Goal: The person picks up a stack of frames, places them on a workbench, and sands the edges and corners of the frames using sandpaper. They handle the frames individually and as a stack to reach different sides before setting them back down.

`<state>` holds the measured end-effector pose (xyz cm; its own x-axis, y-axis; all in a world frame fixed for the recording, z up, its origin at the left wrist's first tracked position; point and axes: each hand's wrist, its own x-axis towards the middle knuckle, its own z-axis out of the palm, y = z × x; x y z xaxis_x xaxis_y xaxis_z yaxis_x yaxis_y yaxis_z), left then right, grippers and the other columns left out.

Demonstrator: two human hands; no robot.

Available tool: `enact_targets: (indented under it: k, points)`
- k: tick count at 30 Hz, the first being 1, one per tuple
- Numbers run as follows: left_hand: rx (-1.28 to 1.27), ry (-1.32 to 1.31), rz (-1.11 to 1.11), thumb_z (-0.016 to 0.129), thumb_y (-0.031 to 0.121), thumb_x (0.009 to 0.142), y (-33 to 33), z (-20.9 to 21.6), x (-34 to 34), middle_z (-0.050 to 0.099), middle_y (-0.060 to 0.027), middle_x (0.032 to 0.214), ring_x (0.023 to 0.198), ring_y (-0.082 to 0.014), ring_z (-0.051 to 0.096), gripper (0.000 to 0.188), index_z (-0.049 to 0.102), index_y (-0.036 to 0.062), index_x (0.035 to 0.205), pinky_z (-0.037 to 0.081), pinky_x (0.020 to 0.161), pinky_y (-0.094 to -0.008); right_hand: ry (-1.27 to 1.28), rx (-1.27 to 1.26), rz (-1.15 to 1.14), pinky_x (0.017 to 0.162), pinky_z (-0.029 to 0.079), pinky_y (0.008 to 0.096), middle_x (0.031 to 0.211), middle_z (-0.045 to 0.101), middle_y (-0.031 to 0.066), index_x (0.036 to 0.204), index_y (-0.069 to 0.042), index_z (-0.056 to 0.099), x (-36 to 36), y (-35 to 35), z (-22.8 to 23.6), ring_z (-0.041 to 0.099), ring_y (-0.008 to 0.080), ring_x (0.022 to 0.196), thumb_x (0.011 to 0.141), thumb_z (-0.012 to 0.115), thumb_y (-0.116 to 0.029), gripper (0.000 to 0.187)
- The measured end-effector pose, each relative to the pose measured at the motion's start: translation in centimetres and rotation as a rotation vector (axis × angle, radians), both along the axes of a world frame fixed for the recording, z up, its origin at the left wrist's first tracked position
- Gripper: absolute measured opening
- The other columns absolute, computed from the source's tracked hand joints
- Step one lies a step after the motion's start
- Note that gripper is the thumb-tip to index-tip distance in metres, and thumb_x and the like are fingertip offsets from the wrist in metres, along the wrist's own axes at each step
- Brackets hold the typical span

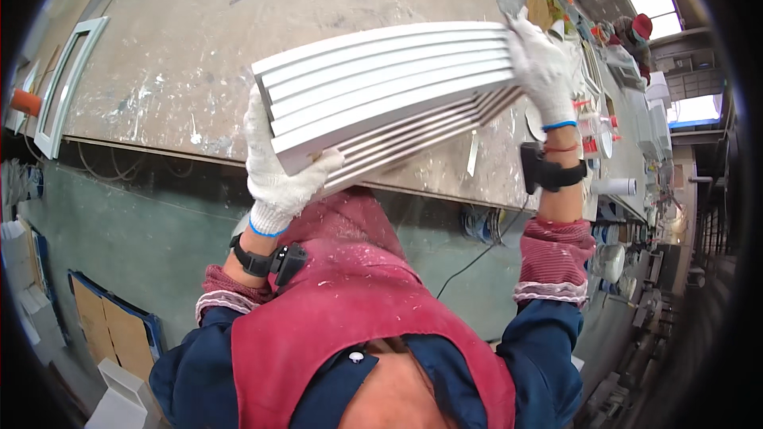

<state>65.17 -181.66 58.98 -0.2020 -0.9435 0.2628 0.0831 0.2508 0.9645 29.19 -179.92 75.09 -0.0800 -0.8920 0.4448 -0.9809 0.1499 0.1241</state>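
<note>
I'm seeing windows glowing white | slats shining | shade sitting under the table | edges bending into black

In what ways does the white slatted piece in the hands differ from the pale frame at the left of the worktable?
The slatted piece has parallel slats; the frame surrounds a long opening. The left hand and right hand hold the slatted piece, while neither touches the frame. Both look pale and long.
</note>
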Motion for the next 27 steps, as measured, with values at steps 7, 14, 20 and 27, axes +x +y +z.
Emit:
enact_targets:
  k: [7, 14, 20, 27]
  points:
    - [-0.304, -0.285, -0.236, 0.058, 0.028, 0.092, -1.3, 0.1, 0.1, 0.043, -0.0117, 0.150, 0.137, -0.0273, 0.043, 0.073, 0.026, 0.0068, 0.155, 0.043, 0.111, -0.0418, -0.287, 0.029, 0.709, 0.051, 0.050, 0.0432, 0.072, 0.057, 0.0084, 0.093, -0.009, 0.058, 26.2, 0.0, -2.2, 0.065, 0.0292, 0.064, 0.077, 0.062, -0.012, 0.017]
    - [-0.156, 0.077, -0.032, 0.090, 0.012, 0.063, 0.4, -0.2, -0.3, 0.049, -0.0191, 0.136, 0.120, -0.0338, 0.057, 0.117, 0.019, 0.0031, 0.156, 0.049, 0.101, -0.0438, -0.154, 0.088, 0.055, 0.072, 0.056, 0.0421, 0.101, 0.073, 0.0172, 0.125, -0.012, 0.063, 6.1, -0.5, 0.5, 0.072, 0.0327, 0.085, 0.103, 0.050, -0.029, 0.031]
    - [-0.367, -0.057, 0.045, 0.092, 0.025, 0.067, 0.1, -0.1, -0.4, 0.048, -0.0216, 0.131, 0.116, -0.0377, 0.057, 0.120, 0.016, -0.0002, 0.156, 0.049, 0.096, -0.0470, 0.073, 0.127, -0.170, 0.077, 0.057, 0.0405, 0.107, 0.072, 0.0185, 0.123, -0.011, 0.066, 5.3, -1.0, 1.9, 0.071, 0.0341, 0.092, 0.103, 0.051, -0.031, 0.032]
    - [-0.554, -0.142, 0.089, 0.092, 0.030, 0.064, 0.0, 1.4, 0.3, 0.047, -0.0255, 0.143, 0.130, -0.0406, 0.051, 0.111, 0.032, -0.0038, 0.150, 0.043, 0.108, -0.0466, -0.252, 0.142, 0.501, 0.076, 0.054, 0.0406, 0.099, 0.071, 0.0173, 0.124, -0.005, 0.066, 20.8, 2.2, 0.8, 0.070, 0.0344, 0.087, 0.088, 0.063, -0.006, 0.037]
